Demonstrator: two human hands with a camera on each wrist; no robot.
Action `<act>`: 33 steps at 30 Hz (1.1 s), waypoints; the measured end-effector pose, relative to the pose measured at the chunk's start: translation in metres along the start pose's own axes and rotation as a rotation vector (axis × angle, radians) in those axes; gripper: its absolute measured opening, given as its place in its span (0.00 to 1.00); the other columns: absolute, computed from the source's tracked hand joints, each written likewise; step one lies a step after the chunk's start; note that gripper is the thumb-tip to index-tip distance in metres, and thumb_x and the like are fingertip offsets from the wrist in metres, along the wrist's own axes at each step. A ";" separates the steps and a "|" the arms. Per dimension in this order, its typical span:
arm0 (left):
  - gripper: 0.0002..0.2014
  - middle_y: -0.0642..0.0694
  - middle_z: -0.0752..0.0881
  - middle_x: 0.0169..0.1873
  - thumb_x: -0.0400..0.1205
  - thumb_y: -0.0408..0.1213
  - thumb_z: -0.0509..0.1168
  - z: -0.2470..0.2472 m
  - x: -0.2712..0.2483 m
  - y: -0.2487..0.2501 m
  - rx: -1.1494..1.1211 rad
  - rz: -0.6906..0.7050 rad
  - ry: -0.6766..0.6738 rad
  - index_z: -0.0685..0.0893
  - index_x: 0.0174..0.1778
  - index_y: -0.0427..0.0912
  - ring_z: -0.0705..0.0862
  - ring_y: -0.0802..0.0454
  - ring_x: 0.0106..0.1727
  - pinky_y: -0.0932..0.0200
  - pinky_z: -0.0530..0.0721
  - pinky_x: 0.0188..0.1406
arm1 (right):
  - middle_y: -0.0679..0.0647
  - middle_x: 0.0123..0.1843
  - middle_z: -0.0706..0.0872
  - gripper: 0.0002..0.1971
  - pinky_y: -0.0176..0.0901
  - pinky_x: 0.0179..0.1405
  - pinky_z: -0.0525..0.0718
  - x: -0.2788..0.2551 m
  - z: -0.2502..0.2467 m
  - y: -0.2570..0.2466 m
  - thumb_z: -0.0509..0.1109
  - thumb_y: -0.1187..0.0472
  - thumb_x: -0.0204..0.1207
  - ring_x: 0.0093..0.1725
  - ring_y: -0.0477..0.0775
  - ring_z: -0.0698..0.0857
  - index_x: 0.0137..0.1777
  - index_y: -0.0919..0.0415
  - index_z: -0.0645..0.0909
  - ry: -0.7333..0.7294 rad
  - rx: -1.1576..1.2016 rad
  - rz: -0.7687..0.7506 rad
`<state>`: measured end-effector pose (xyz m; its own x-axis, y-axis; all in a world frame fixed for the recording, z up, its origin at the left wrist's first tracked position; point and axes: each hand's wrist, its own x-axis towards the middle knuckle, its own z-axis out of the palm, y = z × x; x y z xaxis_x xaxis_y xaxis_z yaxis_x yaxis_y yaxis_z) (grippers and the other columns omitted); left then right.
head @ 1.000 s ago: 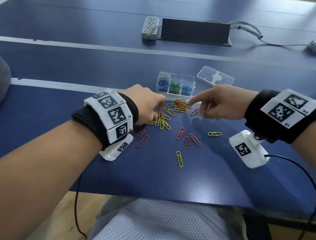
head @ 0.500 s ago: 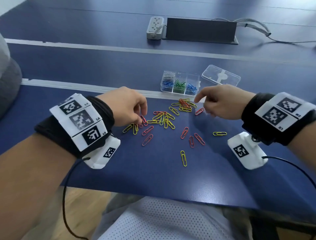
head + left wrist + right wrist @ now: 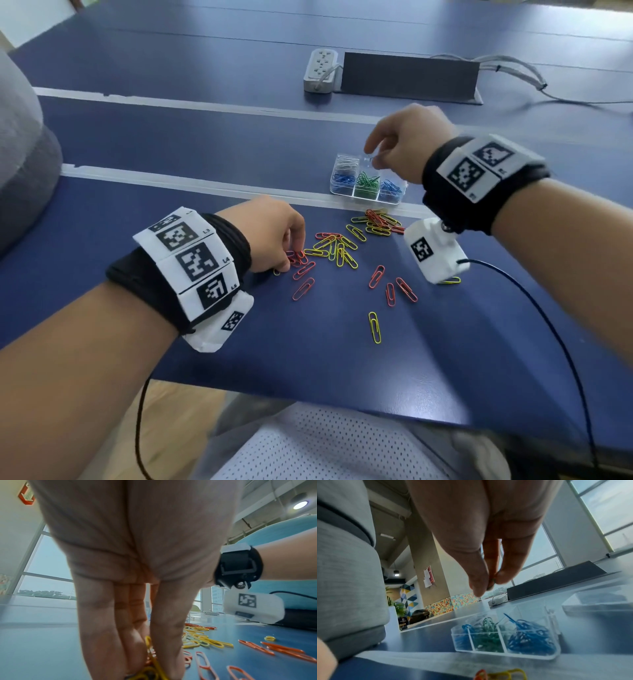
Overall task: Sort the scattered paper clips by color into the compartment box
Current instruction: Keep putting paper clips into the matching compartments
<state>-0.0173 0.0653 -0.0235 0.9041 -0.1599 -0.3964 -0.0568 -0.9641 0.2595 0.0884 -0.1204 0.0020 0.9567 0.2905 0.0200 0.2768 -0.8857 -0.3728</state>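
Observation:
Red and yellow paper clips [image 3: 337,250] lie scattered on the blue table, with a denser pile [image 3: 376,222] just in front of the clear compartment box [image 3: 387,202]. The box [image 3: 505,654] holds blue, green and silver clips in separate compartments. My right hand [image 3: 371,156] hovers over the box's back row; in the right wrist view this hand [image 3: 489,584] pinches a small greenish clip between thumb and fingertips. My left hand [image 3: 291,257] is down at the left end of the scatter. There the left hand [image 3: 149,660] pinches yellow clips against the table.
A lone yellow clip [image 3: 375,327] lies nearest the table's front edge. The box's clear lid [image 3: 599,601] lies right of the box. A power strip [image 3: 320,70], a dark panel [image 3: 409,77] and cables sit at the back. A grey cushion [image 3: 20,154] is at far left.
My right hand pinched a clip at the pile by the box, then lifted up and back to hover over the box. My left hand drew left and closed on clips there.

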 end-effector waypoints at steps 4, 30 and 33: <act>0.13 0.54 0.82 0.37 0.72 0.33 0.74 0.001 -0.002 -0.002 -0.032 0.042 0.021 0.84 0.50 0.49 0.80 0.54 0.40 0.62 0.77 0.41 | 0.50 0.39 0.87 0.08 0.36 0.44 0.78 0.013 0.010 -0.008 0.77 0.64 0.68 0.41 0.49 0.84 0.43 0.51 0.91 -0.018 -0.035 0.029; 0.09 0.44 0.81 0.36 0.78 0.21 0.65 0.000 -0.002 -0.012 -1.056 0.017 0.113 0.81 0.43 0.41 0.84 0.56 0.26 0.57 0.91 0.31 | 0.53 0.44 0.89 0.10 0.45 0.51 0.86 -0.046 0.036 -0.025 0.68 0.62 0.71 0.49 0.59 0.86 0.48 0.53 0.89 -0.346 -0.247 -0.225; 0.11 0.45 0.83 0.36 0.81 0.20 0.61 0.000 -0.004 -0.014 -1.169 -0.021 0.097 0.81 0.43 0.41 0.83 0.56 0.28 0.59 0.90 0.30 | 0.52 0.44 0.88 0.12 0.44 0.52 0.85 -0.046 0.036 -0.024 0.68 0.62 0.70 0.50 0.58 0.85 0.50 0.51 0.88 -0.343 -0.230 -0.215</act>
<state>-0.0200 0.0790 -0.0255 0.9316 -0.0805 -0.3545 0.3366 -0.1770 0.9249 0.0346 -0.0997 -0.0230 0.8006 0.5453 -0.2482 0.5157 -0.8381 -0.1778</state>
